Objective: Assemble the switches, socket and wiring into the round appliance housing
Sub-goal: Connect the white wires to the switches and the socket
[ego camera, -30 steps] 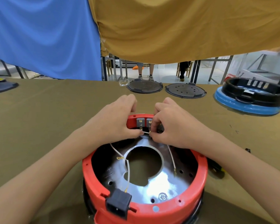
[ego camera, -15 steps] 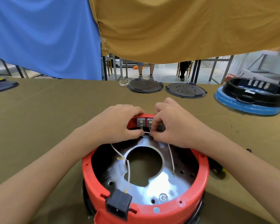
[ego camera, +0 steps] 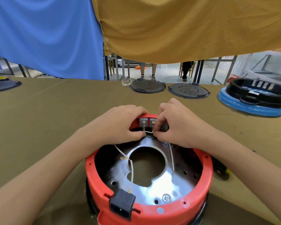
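The red housing (ego camera: 148, 207) at lower centre holds two grey switches (ego camera: 147, 122), one black socket (ego camera: 122, 202) and white wires (ego camera: 131, 169). Left hand (ego camera: 120, 125) grips its rim; right hand (ego camera: 177, 125) pinches a short wire (ego camera: 148, 132).

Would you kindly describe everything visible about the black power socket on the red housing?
The black power socket is a boxy plastic part seated in a notch of the red housing rim, on the side nearest the camera. Its recessed outer face shows what look like pins. A white wire runs toward its inner side. Neither hand touches it.

Blue curtain (ego camera: 44, 36) and mustard curtain (ego camera: 185, 26) hang behind.
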### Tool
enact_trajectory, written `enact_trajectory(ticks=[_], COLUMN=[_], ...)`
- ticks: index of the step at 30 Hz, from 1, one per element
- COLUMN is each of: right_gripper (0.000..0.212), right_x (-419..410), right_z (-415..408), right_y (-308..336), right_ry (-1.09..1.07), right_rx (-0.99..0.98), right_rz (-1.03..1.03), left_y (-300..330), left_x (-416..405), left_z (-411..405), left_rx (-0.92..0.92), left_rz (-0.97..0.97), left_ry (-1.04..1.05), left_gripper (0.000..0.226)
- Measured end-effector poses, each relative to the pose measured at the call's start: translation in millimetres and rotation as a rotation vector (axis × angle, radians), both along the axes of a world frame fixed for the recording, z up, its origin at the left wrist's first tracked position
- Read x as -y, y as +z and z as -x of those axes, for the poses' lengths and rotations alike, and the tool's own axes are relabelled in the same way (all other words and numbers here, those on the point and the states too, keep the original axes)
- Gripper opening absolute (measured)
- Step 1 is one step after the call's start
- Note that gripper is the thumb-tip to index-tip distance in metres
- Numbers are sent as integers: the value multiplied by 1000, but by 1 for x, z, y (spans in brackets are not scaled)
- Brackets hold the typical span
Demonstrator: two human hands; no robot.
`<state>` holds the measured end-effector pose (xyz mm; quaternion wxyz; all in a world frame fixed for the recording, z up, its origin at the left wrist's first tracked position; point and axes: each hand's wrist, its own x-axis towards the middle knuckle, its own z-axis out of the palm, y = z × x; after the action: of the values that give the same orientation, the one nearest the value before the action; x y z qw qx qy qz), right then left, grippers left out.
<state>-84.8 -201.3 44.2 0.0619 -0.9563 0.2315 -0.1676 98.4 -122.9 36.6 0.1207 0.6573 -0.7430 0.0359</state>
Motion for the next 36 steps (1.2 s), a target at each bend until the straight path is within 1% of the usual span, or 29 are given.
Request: enact_trajectory(ticks=[5, 7, 9, 11, 13, 16, 20, 24, 28, 33, 36], right_gripper=[7, 7, 9, 10, 10, 9, 12, 10, 14, 13, 13], right_x=[4, 5, 6, 5, 4, 4, 4, 5, 5, 5, 6], right_z=[0, -1, -1, -1, -1, 1, 0, 0, 1, 1, 0], right_y=[-1, -2, -3, -2, -2, -2, -3, -2, -1, -1, -2], right_ry=[23, 22, 11, -13, -42, -63, -76, -46, -30, -22, -29], right_rx=[10, 11, 8, 12, 21, 34, 55, 51, 52, 43, 31], right_rz=[-56, -59, -60, -38, -8, -8, -39, -70, -116, -124, -92], left_y=[-1, -1, 0, 1, 1, 0, 0, 0, 0, -1, -1], left_x=[-1, -4, -6, -7, -7, -5, -3, -1, -2, -2, -2], left_z=[2, 3, 3, 1, 0, 0, 0, -1, -1, -1, -1], left_rx=[2, -64, -114, -63, 4, -23, -56, -47, -44, -50, -54], left_rz=[9, 38, 108, 102, 31, 24, 61, 56, 44, 45, 46], left_ry=[-5, -28, -86, -130, -151, -156, -159, -172, -175, -176, -166], left_gripper=[52, 51, 38, 21, 16, 9, 7, 7, 6, 6, 7])
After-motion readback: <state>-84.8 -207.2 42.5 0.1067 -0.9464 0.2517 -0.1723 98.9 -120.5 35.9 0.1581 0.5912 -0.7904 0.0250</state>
